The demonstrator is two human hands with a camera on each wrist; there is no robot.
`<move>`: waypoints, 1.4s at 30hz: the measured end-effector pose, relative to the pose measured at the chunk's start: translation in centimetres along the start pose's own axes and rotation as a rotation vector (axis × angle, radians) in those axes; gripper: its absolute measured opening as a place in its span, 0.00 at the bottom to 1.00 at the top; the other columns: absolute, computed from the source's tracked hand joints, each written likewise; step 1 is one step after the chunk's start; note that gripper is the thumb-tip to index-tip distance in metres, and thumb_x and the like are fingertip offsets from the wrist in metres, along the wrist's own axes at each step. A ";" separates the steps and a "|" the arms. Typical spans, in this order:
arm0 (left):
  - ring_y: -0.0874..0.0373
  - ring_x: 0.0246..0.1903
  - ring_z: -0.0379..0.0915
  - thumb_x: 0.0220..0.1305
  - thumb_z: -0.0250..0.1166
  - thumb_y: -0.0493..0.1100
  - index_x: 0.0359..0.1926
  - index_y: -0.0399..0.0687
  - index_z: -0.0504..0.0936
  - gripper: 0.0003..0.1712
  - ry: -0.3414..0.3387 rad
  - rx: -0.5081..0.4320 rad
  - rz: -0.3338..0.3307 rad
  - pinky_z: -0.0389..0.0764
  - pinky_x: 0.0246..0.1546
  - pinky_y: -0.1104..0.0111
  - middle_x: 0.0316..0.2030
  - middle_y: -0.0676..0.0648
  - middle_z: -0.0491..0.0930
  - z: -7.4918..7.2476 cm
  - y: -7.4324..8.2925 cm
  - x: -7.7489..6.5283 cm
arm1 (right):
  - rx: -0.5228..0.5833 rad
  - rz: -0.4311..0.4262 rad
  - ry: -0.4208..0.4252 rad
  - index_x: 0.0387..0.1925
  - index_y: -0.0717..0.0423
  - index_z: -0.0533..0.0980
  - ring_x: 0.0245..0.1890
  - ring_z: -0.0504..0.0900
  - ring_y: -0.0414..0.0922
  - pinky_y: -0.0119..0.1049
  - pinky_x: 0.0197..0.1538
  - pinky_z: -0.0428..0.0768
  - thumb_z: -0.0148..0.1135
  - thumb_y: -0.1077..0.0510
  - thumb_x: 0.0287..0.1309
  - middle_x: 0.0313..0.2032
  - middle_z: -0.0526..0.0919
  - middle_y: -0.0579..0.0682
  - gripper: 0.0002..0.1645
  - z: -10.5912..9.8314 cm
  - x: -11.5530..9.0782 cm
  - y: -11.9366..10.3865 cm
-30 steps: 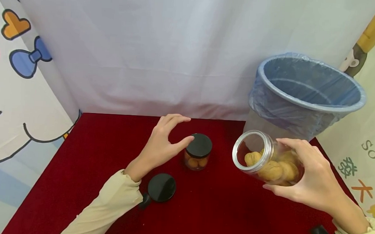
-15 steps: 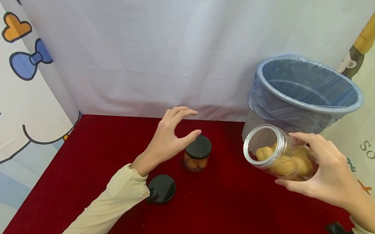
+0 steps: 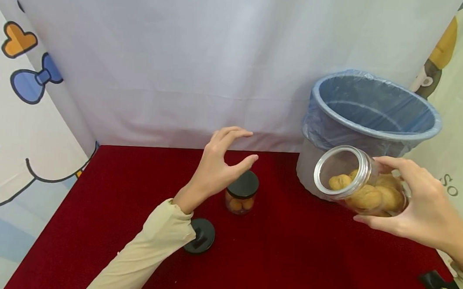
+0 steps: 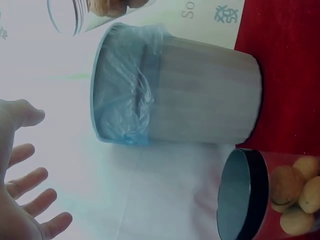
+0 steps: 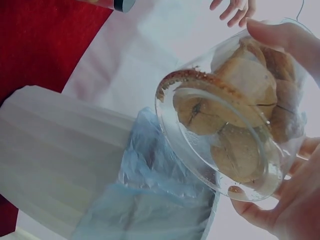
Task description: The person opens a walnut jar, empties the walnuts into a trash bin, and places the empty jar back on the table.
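Note:
My right hand (image 3: pixel 424 207) grips a clear, lidless jar (image 3: pixel 365 164) around its body, thumb on one side and fingers on the other. The jar is tilted, its silvery rim facing left, and several rounded tan-brown pieces (image 5: pixel 245 80) lie inside. In the head view it overlaps the front of the bin. My left hand (image 3: pixel 216 161) hovers with thumb and fingers spread apart, holding nothing. Below it stands a smaller jar (image 3: pixel 239 204) with a black lid and round brown pieces inside. A loose black lid (image 3: pixel 205 230) lies by my left sleeve, partly covered.
A grey bin (image 3: pixel 313 162) stands at the back right, lined with a blue plastic bag (image 4: pixel 130 90). Red cloth (image 3: pixel 272 260) covers the table. A pale curtain (image 3: pixel 180 63) hangs behind, and printed cloths (image 3: pixel 15 150) flank both sides.
My right hand has carried the open jar right and slightly up, nearer the bin in view. My left hand has shifted right and up. The lidded jar stays put.

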State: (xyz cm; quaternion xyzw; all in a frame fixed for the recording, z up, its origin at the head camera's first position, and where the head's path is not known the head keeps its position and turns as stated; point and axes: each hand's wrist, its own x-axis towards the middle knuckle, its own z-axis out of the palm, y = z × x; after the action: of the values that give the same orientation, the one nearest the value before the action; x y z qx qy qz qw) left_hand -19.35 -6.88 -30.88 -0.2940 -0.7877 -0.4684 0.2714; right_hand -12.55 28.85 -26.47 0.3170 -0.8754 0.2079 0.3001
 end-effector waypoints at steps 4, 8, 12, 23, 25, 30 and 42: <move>0.60 0.54 0.63 0.54 0.70 0.46 0.52 0.52 0.79 0.23 0.006 -0.010 0.005 0.68 0.51 0.59 0.52 0.53 0.73 0.3 0.2 0.4 | -0.020 -0.002 -0.003 0.52 0.66 0.73 0.41 0.68 0.29 0.22 0.40 0.64 0.86 0.47 -0.01 0.46 0.75 0.38 0.63 -0.4 0.3 0.4; 0.60 0.54 0.63 0.55 0.70 0.46 0.52 0.52 0.79 0.22 0.016 -0.025 0.019 0.68 0.51 0.60 0.52 0.53 0.73 0.8 0.4 1.0 | -0.035 -0.013 -0.001 0.50 0.67 0.73 0.39 0.67 0.27 0.24 0.38 0.65 0.85 0.42 0.01 0.49 0.70 0.30 0.63 -1.0 0.4 0.8; 0.59 0.54 0.63 0.55 0.69 0.46 0.51 0.51 0.79 0.22 0.027 -0.038 0.040 0.68 0.52 0.62 0.52 0.53 0.74 1.3 0.5 1.6 | -0.021 -0.034 0.025 0.49 0.70 0.73 0.41 0.67 0.25 0.20 0.40 0.64 0.78 0.28 0.13 0.47 0.70 0.31 0.64 -1.3 0.7 1.3; 0.58 0.52 0.65 0.54 0.70 0.44 0.51 0.48 0.79 0.22 0.053 -0.036 0.093 0.68 0.51 0.63 0.51 0.51 0.74 3.2 0.6 3.7 | -0.041 -0.016 0.075 0.51 0.71 0.73 0.43 0.67 0.21 0.17 0.42 0.60 0.60 0.16 0.26 0.41 0.71 0.30 0.67 -2.5 1.2 2.4; 0.57 0.51 0.65 0.54 0.70 0.43 0.51 0.48 0.79 0.22 0.055 -0.024 0.111 0.68 0.51 0.63 0.51 0.50 0.74 3.4 0.7 4.0 | -0.057 -0.009 0.073 0.52 0.70 0.72 0.42 0.66 0.20 0.17 0.41 0.60 0.59 0.15 0.24 0.40 0.71 0.31 0.68 -2.8 1.3 2.6; 0.56 0.52 0.65 0.54 0.69 0.43 0.52 0.47 0.79 0.22 0.048 0.010 0.132 0.68 0.52 0.64 0.51 0.48 0.73 4.0 0.5 4.9 | -0.072 0.023 0.057 0.53 0.69 0.72 0.42 0.66 0.20 0.19 0.42 0.59 0.65 0.17 0.18 0.41 0.70 0.28 0.69 -3.3 1.4 3.1; 0.55 0.54 0.64 0.55 0.68 0.44 0.53 0.48 0.78 0.23 -0.001 0.008 0.140 0.67 0.53 0.67 0.52 0.48 0.73 7.1 0.2 6.8 | -0.068 0.073 0.080 0.51 0.71 0.72 0.43 0.66 0.21 0.21 0.41 0.57 0.87 0.53 -0.07 0.48 0.68 0.17 0.66 -4.8 1.6 5.1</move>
State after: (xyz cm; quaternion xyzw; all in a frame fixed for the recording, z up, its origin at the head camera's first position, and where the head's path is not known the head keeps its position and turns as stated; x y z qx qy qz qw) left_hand -24.93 0.99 -28.88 -0.3475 -0.7673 -0.4448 0.3045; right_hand -15.12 34.46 -22.84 0.2658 -0.8803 0.2013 0.3376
